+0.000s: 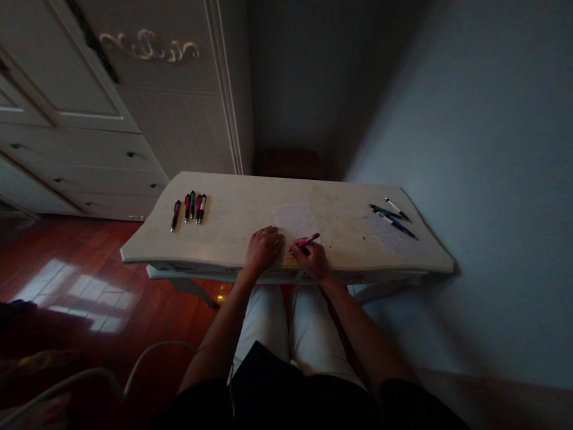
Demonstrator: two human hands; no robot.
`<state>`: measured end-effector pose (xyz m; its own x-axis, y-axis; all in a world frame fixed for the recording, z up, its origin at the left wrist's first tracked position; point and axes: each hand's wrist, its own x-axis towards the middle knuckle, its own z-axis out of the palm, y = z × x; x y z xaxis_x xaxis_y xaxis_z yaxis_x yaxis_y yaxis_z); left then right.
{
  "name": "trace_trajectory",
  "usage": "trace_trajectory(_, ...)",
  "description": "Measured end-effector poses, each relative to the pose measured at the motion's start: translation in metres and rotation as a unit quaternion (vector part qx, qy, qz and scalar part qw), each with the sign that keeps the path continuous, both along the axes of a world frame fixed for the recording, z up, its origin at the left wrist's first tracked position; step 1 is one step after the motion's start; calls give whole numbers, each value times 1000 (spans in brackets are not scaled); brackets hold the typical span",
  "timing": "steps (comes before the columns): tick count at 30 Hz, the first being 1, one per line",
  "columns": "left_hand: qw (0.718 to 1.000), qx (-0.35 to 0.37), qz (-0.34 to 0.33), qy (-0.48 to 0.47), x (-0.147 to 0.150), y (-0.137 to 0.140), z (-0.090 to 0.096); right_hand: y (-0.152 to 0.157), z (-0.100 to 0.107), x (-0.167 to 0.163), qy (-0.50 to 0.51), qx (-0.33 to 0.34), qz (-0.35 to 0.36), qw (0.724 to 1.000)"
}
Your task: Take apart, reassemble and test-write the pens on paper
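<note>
My right hand (314, 261) is closed around a pink-and-black pen (309, 239), its tip low over the near part of a sheet of paper (294, 219). The pen slants up to the right; whether its tip touches the paper I cannot tell. Flat at the sheet's left edge lies my left hand (265, 247), fingers stretched out, with a ring on one finger. Both hands rest at the front edge of the white table (235, 206). The sheet's near part is partly hidden by my hands.
Several coloured pens (195, 208) lie side by side at the table's left. At the right, several more pens (391, 216) lie on and beside a written sheet (393, 238). A wall (512, 155) borders the table's right end; a white wardrobe (181, 104) stands behind at left.
</note>
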<state>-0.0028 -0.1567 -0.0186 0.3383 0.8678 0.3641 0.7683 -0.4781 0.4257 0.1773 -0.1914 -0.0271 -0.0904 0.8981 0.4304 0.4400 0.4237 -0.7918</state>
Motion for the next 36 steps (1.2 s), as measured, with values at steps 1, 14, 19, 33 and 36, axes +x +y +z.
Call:
trace_trajectory(1,1000,-1,0,0,0,0,0,-1,1,0,8,-6,-1,1000)
trace_trajectory(14,1000,-4,-2,-8,0,1,-2,-3,8,0,-1,-24,-19,1000)
trace_trajectory(19,1000,-8,-1,0,1,-1,3,-2,7,2,-19,-15,-1,1000)
trace_trajectory(33,1000,-5,-3,-12,0,1,-1,-2,4,3,-21,-28,13,999)
trace_trajectory(36,1000,-8,-3,-12,0,1,-1,-2,4,2,-27,-23,9,999)
